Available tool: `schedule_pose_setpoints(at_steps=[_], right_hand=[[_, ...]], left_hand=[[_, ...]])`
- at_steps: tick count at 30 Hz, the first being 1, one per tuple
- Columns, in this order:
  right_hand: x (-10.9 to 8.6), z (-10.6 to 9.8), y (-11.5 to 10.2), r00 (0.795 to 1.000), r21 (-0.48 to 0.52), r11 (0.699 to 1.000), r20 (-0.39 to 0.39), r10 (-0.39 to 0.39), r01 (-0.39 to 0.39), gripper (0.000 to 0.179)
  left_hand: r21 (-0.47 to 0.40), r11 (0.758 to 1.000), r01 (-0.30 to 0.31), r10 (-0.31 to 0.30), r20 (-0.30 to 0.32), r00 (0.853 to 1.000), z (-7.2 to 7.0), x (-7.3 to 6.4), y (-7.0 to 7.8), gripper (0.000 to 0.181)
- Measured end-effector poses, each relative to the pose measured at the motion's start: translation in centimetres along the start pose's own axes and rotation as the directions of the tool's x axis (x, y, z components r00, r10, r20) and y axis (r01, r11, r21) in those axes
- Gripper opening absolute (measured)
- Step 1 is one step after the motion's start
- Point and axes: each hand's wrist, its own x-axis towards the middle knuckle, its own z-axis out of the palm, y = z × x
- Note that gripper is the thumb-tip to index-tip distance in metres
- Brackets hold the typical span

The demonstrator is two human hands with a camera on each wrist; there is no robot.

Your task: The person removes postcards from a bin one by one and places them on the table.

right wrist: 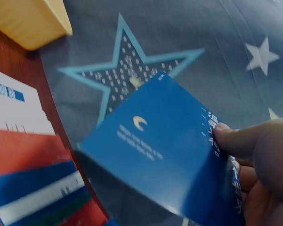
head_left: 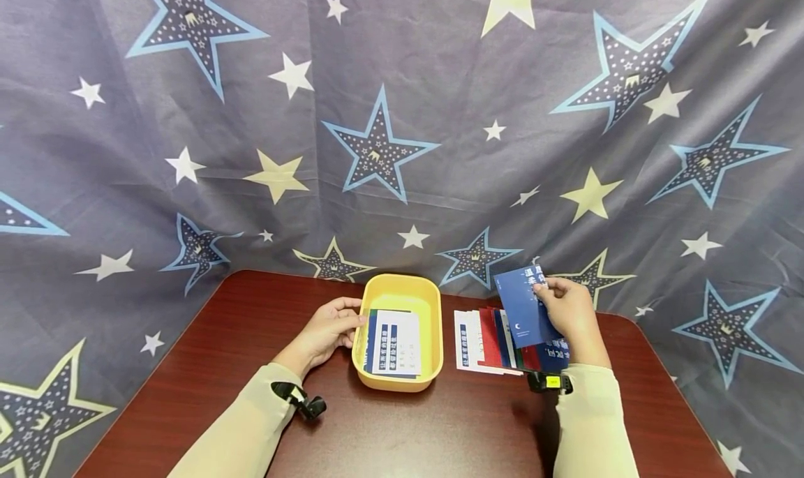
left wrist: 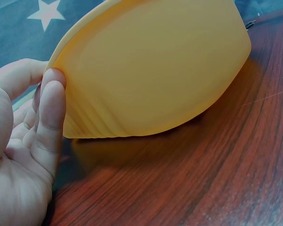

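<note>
My right hand (head_left: 573, 314) pinches a blue card (head_left: 520, 309) by its edge, thumb on the printed face. In the right wrist view the blue card (right wrist: 150, 150) shows a small moon and white lettering. It is held above a fanned row of cards (head_left: 486, 338) in white, red, blue and green on the table. At the left, my left hand (head_left: 329, 331) grips the side rim of a yellow tray (head_left: 433, 352), thumb and fingers on either side of the wall. Inside the tray lie a white card (head_left: 402, 345) and darker cards partly hidden beneath it.
The reddish-brown wooden table (head_left: 402, 436) ends at the back against a grey star-patterned cloth (head_left: 440, 185). A strapped device sits on each wrist, the left one (head_left: 301, 400) black and the right one (head_left: 549, 382) with a yellow label.
</note>
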Motion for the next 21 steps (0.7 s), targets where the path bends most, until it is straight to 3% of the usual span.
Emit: schedule_pose_setpoints(at_steps=[7,14,21], right_hand=[[0.4,-1.3,3.0,0.995,-0.056,0.995,-0.059,0.075,-0.078,0.042],[0.5,-1.5,7.4,0.979,-0.088,0.979,-0.097,0.177,-0.186,0.047],[0.5,-1.5,10.3,0.962,-0.111,0.957,-0.074,0.262,-0.269,0.050]], left_hand=[[-0.006,1.000,0.004,-0.004,-0.005,1.000,0.0,0.0,-0.1,0.058],[-0.008,1.000,0.007,-0.007,0.000,1.000,-0.2,0.0,-0.3,0.057],[-0.002,1.000,0.002,-0.002,0.010,1.000,-0.2,0.2,-0.2,0.059]])
